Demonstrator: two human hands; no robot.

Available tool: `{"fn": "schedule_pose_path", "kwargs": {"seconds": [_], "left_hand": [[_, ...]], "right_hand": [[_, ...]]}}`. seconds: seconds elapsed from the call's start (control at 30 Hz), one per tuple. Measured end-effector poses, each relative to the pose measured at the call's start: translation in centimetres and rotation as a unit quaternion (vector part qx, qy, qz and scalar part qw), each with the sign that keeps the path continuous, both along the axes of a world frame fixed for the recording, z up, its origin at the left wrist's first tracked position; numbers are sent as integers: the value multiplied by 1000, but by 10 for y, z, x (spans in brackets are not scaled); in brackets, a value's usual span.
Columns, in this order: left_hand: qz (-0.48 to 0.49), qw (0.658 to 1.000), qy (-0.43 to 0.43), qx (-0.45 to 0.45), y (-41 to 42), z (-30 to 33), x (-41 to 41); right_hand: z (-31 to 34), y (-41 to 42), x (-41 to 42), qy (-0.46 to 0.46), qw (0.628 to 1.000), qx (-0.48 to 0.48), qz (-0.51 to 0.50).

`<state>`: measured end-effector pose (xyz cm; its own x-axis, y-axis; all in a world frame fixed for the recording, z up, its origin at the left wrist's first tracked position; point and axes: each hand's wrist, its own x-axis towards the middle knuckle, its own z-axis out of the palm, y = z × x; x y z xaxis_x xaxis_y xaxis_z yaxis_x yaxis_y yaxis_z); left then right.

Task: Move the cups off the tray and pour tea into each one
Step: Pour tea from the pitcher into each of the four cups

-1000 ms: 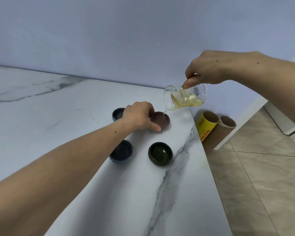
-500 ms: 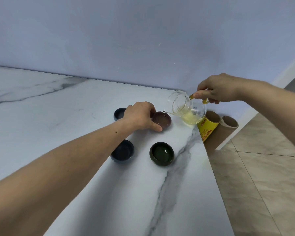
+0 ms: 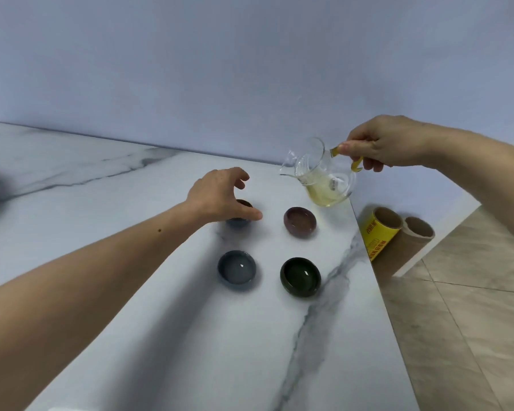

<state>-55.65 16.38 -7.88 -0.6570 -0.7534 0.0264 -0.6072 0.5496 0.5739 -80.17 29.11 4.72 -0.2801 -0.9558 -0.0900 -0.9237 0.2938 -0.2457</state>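
Several small cups stand on the white marble table (image 3: 208, 336). A purple cup (image 3: 299, 222) with tea in it is at the back right. A dark green cup (image 3: 300, 276) is in front of it and a blue-grey cup (image 3: 237, 270) at the front left. My left hand (image 3: 220, 195) hovers over the back-left dark blue cup (image 3: 238, 222), its thumb against the cup's front and its fingers apart, hiding most of the cup. My right hand (image 3: 379, 142) holds a glass pitcher (image 3: 321, 176) of pale yellow tea by its handle, above and right of the purple cup, tipped only slightly.
The table's right edge runs close to the cups, with a tiled floor beyond it. Two cardboard tubes (image 3: 395, 238), one with a yellow label, lean there against the wall. A blue-grey wall stands behind the table.
My left hand let go of the purple cup and moved left onto the dark blue cup. The pitcher rose from the purple cup and tipped back, with no tea flowing.
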Motion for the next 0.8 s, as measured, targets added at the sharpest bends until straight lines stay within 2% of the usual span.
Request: {"fn": "schedule_pose_path", "kwargs": {"seconds": [0.13,0.37,0.57,0.8], "left_hand": [[31,999,-18,22,-9,-14,24],[39,996,9,80,-14,-45,29],[44,996,37,61,-12,-55,27],[54,996,30,57,-13,-53,27]], "right_hand": [[-2,-22,25,31,999,2,28],[-16,-55,50,71,995,23,71],[-23,-72,57,116,987,46,104],[-20,-79,72,186,972,59,130]]}}
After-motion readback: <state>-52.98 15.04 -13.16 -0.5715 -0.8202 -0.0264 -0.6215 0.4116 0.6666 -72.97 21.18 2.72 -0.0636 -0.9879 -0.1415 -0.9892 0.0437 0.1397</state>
